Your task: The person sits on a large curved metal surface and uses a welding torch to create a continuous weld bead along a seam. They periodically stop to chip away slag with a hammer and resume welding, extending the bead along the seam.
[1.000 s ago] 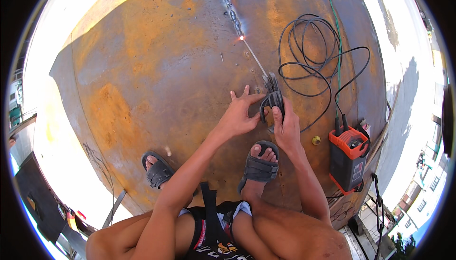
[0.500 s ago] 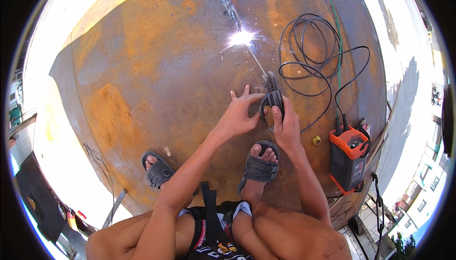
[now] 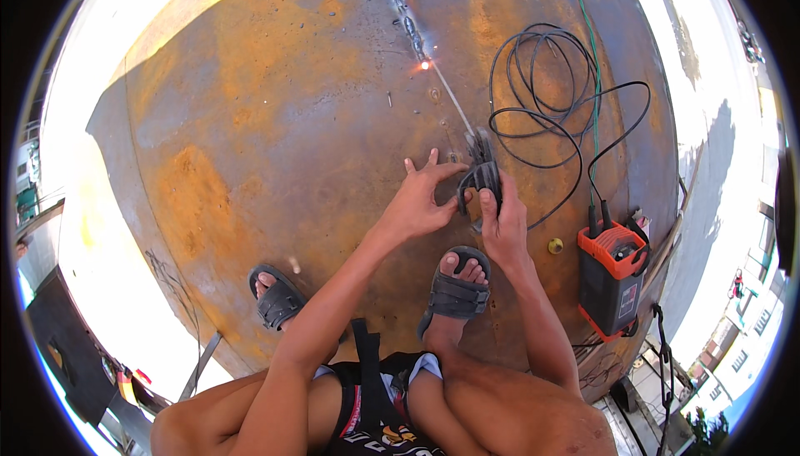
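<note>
My right hand (image 3: 505, 227) grips a black welding electrode holder (image 3: 482, 177). Thumb and index finger of my left hand (image 3: 421, 199) pinch its left side, while other fingers spread over the rusty steel plate (image 3: 283, 131). From the holder's jaws a thin welding rod (image 3: 454, 102) slants up and left. Its far end meets a small orange-glowing spot (image 3: 426, 65) at the near end of a rough weld bead (image 3: 405, 21). Several small tack marks (image 3: 434, 93) run from there toward my hands.
Black cable (image 3: 533, 110) lies in loose loops on the right. A black-and-orange welding machine (image 3: 611, 285) stands at the right edge, with a green cable (image 3: 593, 56) running away from it. My sandalled feet (image 3: 457, 285) rest on the curved plate. A small yellowish round object (image 3: 555, 246) lies nearby.
The bright white arc and its sparks have died down to a small orange glow. The holder and rod have shifted slightly; my left hand stays nearly in place.
</note>
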`<action>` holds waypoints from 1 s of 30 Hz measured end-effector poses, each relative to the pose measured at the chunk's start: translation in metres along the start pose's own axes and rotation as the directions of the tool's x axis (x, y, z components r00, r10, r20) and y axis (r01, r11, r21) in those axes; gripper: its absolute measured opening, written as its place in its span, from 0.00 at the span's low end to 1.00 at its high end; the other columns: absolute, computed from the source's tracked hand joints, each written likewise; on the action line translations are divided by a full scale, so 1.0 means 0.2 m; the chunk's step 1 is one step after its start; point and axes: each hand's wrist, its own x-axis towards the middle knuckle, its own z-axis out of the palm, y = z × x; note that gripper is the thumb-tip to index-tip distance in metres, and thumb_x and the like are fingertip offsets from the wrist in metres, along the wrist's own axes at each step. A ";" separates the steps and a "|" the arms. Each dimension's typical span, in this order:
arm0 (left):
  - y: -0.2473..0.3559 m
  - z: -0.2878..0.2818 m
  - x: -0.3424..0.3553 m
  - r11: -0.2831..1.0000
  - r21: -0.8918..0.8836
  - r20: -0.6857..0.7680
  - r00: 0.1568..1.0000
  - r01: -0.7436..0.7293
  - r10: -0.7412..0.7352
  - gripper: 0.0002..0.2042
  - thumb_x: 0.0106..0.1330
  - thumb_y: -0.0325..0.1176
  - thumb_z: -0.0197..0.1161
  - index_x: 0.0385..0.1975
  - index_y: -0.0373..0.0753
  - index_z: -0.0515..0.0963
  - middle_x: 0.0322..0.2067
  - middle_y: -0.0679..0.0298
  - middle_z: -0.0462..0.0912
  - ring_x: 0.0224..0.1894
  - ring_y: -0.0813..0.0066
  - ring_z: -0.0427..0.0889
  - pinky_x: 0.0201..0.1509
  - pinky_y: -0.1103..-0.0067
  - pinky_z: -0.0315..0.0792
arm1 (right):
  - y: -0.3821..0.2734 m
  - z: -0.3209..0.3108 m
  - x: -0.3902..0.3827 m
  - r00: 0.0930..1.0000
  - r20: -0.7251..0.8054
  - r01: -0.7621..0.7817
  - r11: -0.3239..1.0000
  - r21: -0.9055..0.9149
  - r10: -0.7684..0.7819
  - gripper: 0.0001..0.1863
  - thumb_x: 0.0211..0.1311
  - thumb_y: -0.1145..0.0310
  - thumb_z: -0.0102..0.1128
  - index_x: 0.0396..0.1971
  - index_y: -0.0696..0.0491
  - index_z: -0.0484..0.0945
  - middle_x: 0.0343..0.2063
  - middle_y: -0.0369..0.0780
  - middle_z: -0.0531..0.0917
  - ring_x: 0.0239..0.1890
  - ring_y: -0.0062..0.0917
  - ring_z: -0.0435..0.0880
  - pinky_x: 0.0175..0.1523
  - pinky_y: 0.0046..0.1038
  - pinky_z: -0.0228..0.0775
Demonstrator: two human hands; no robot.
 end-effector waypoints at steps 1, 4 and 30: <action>0.00 0.00 0.00 1.000 -0.003 0.000 1.000 -0.002 0.002 0.30 0.67 0.41 0.74 0.67 0.36 0.78 0.64 0.49 0.83 0.80 0.36 0.58 0.79 0.30 0.34 | 0.00 0.00 0.00 1.000 0.004 -0.008 1.000 -0.004 0.008 0.23 0.83 0.58 0.55 0.65 0.60 0.71 0.43 0.56 0.86 0.44 0.54 0.88 0.45 0.43 0.79; 0.00 0.01 0.00 1.000 -0.007 -0.002 1.000 -0.009 0.009 0.29 0.67 0.40 0.73 0.67 0.37 0.78 0.64 0.50 0.83 0.80 0.36 0.57 0.79 0.30 0.34 | 0.01 0.00 0.00 0.999 0.016 -0.029 1.000 -0.008 0.029 0.24 0.83 0.58 0.56 0.65 0.60 0.71 0.44 0.57 0.86 0.45 0.56 0.88 0.46 0.44 0.79; -0.02 0.01 0.01 1.000 -0.012 -0.006 1.000 -0.017 0.017 0.27 0.68 0.39 0.72 0.66 0.40 0.79 0.63 0.50 0.84 0.80 0.35 0.58 0.79 0.30 0.36 | -0.02 -0.01 0.01 0.999 0.028 -0.025 1.000 0.011 0.025 0.24 0.82 0.58 0.57 0.64 0.61 0.71 0.43 0.57 0.86 0.45 0.54 0.89 0.46 0.42 0.79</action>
